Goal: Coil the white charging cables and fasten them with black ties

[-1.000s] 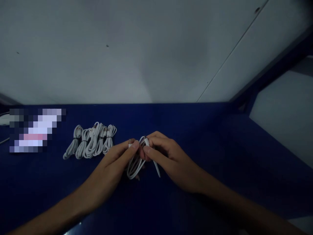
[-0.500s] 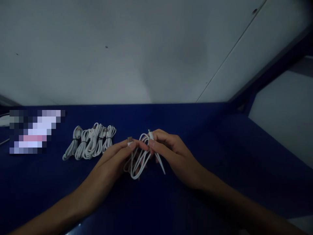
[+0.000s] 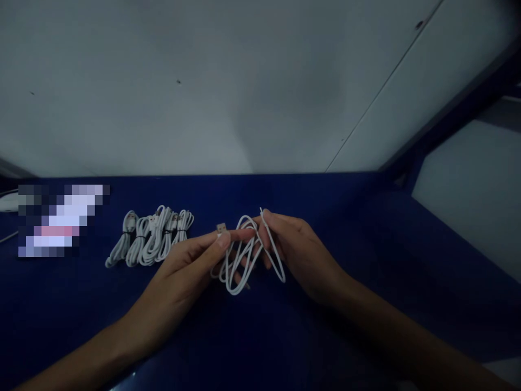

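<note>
Forearms (image 3: pixel 109 347) come in from the two lower corners, bare, over a dark blue bench (image 3: pixel 325 201). Left hand (image 3: pixel 183 277) closed on a white cable (image 3: pixel 243 260), thumb pressing just below its flat metal-tipped plug (image 3: pixel 221 228), which points up and away from the body. Right hand (image 3: pixel 301 250) pinches the same cable near its thin upright end (image 3: pixel 262 210), between thumb and fingers. Cable hangs in loose, open loops in the gap between the hands, held above the bench; some strands pass in front of the left fingers, and one narrow loop drops beside the right palm. Beyond the left hand and to its left, white cable bundles (image 3: pixel 152 244) lie side by side in a row on the bench, dark ties (image 3: pixel 127 232) round their middles. Farther left, a pixelated patch (image 3: pixel 67 217), content unreadable; at the left edge, a white object (image 3: pixel 8 202), partly cut off. Behind the bench, a grey wall (image 3: pixel 195 119), crossed by a slanting seam on the right.
</note>
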Tool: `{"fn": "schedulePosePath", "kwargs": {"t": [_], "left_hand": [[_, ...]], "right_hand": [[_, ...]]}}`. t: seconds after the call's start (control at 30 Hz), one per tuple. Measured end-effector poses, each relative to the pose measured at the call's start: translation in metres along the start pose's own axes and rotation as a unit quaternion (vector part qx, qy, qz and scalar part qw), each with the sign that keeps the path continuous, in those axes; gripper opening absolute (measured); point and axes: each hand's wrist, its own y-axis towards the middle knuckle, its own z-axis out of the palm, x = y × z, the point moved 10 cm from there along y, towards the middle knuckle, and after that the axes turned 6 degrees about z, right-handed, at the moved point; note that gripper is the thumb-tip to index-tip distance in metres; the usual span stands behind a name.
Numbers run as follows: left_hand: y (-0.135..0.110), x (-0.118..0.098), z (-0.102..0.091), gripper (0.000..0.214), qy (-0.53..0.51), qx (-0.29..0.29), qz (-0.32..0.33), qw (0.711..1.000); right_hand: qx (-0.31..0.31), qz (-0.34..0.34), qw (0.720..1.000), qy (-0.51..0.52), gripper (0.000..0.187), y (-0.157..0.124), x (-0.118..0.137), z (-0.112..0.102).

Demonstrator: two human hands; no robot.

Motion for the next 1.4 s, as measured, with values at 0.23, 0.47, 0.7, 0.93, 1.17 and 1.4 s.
{"fn": "schedulePosePath", "kwargs": {"t": [0.23,0.47,0.7,0.93,1.17,1.4], "left_hand": [[0.002,0.001,-0.001,0.029,-0.008,0.001,0.000,1.000],[0.003,0.003,0.001,0.029,-0.036,0.009,0.003,0.999],[0.006,-0.004,-0.004,0.023,-0.049,-0.017,0.029,0.998],[0.007,-0.006,-0.012,0.022,-0.025,-0.051,0.045,0.997],[0.006,-0.007,-0.012,0.023,-0.025,-0.055,0.057,0.997],[0.007,-0.012,-0.007,0.022,-0.029,-0.044,0.059,0.997]], "right_hand": [[-0.008,-0.046,0.999,-0.026,0.043,-0.001,0.009,-0.002],[-0.022,-0.092,0.992,-0.085,0.029,-0.008,0.025,0.001],[-0.091,-0.127,0.972,-0.173,0.017,-0.013,0.028,-0.008],[-0.127,-0.144,0.959,-0.207,0.015,-0.018,0.035,-0.010],[0.005,-0.011,1.000,-0.014,0.024,-0.002,0.004,0.008],[0.076,0.002,0.995,0.065,0.034,-0.001,-0.004,0.020]]}}
